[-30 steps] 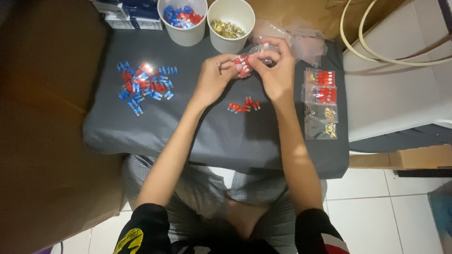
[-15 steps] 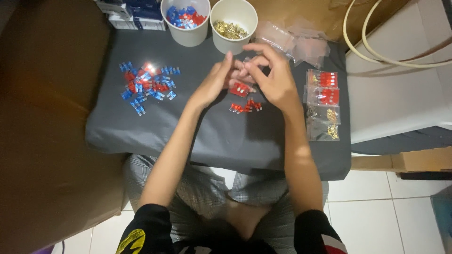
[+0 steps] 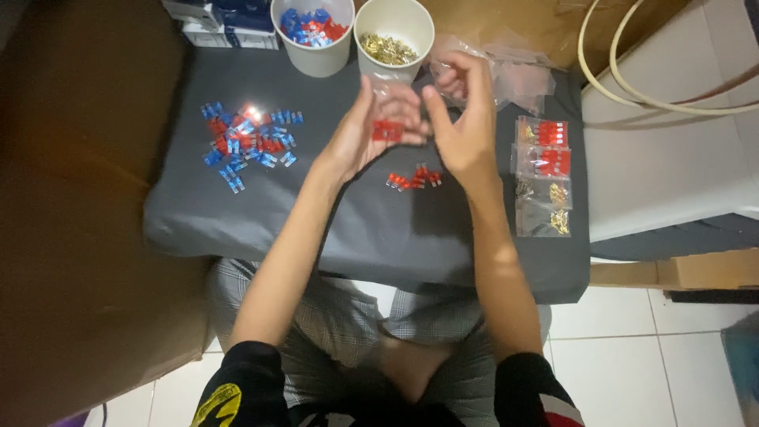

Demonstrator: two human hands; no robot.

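My left hand [image 3: 360, 138] holds a small clear bag with red plastic pieces [image 3: 387, 130] above the grey cloth table [image 3: 316, 221]. My right hand [image 3: 466, 126] is just right of the bag, fingers spread and thumb beside its edge. Below the hands lies a small heap of red pieces [image 3: 415, 178]. A larger pile of blue and red pieces [image 3: 249, 142] lies to the left.
At the back stand a white cup of blue and red pieces [image 3: 312, 35] and a white cup of gold metal bits [image 3: 393, 35]. Empty clear bags [image 3: 518, 75] lie behind my right hand. Filled bags [image 3: 544, 158] line the right edge. A white cable [image 3: 632, 87] curls at right.
A second ago both hands pinched the bag. The right hand's fingers have since spread away from it, and the bag now rests in the left hand.
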